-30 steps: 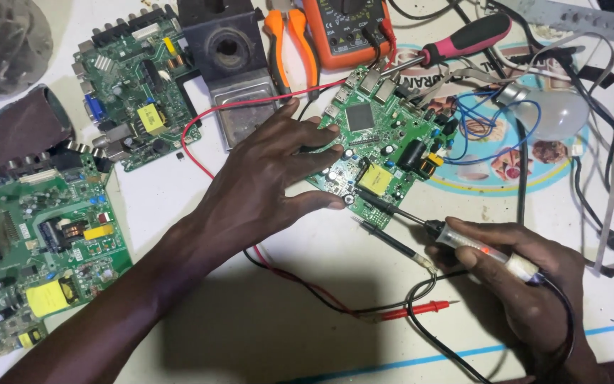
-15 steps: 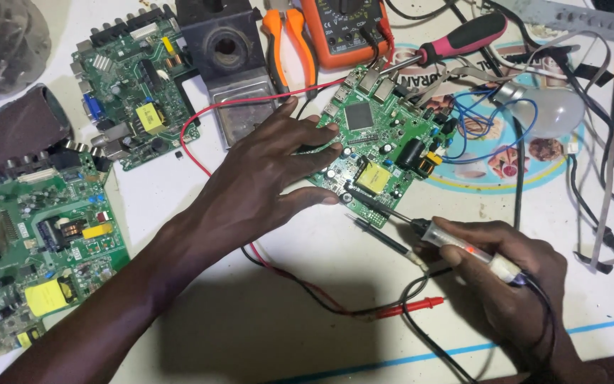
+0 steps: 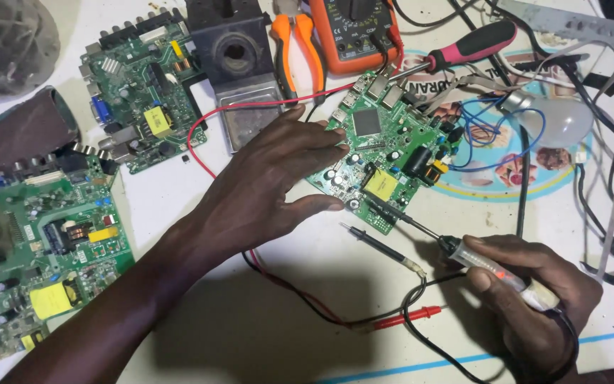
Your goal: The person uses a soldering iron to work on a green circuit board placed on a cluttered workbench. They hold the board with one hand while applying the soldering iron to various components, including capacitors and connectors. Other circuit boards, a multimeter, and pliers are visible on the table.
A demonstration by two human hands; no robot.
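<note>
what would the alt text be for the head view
The left hand steadies a green circuit board on a white table while the right hand holds a tester screwdriver, tip on the board. A multimeter and pliers lie behind.

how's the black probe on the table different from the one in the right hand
The black probe lies flat and loose on the table, touching nothing; the clear-bodied probe is gripped by the right hand, tilted, its tip on the green board. The black one is slimmer. Both have thin metal tips.

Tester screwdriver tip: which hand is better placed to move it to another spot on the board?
Right hand: it holds the tester screwdriver, tip on the circuit board. The left hand lies flat, steadying it.
</note>
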